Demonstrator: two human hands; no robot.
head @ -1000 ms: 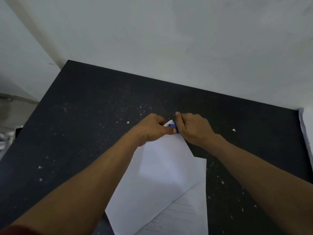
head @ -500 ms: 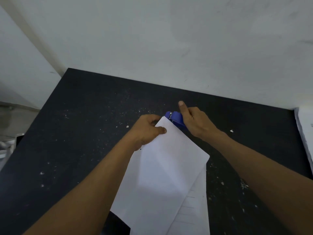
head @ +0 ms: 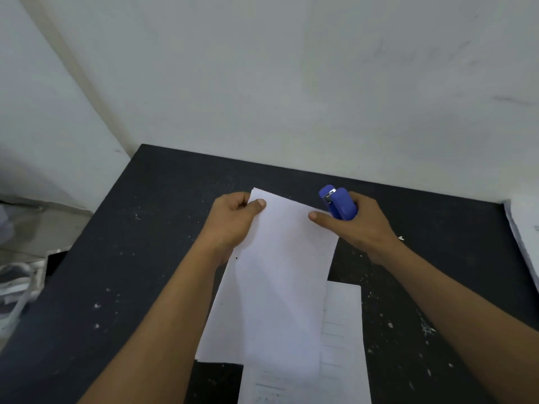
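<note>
A set of white paper sheets (head: 280,275) lies lengthwise on the black table (head: 122,258). My left hand (head: 230,223) pinches the sheets at their far left corner, thumb on top. My right hand (head: 358,225) grips a small blue stapler (head: 339,203) at the far right corner of the sheets, its mouth pointing away from me and off the paper. The right thumb rests on the paper's edge.
Another printed sheet (head: 341,339) lies under the held sheets near the front edge. More white paper (head: 525,228) sits at the table's right edge. White walls stand close behind and to the left. Pale specks dot the tabletop.
The stapler has come off the sheets' corner and moved right with my right hand. My left hand has turned the sheets so they lie straighter.
</note>
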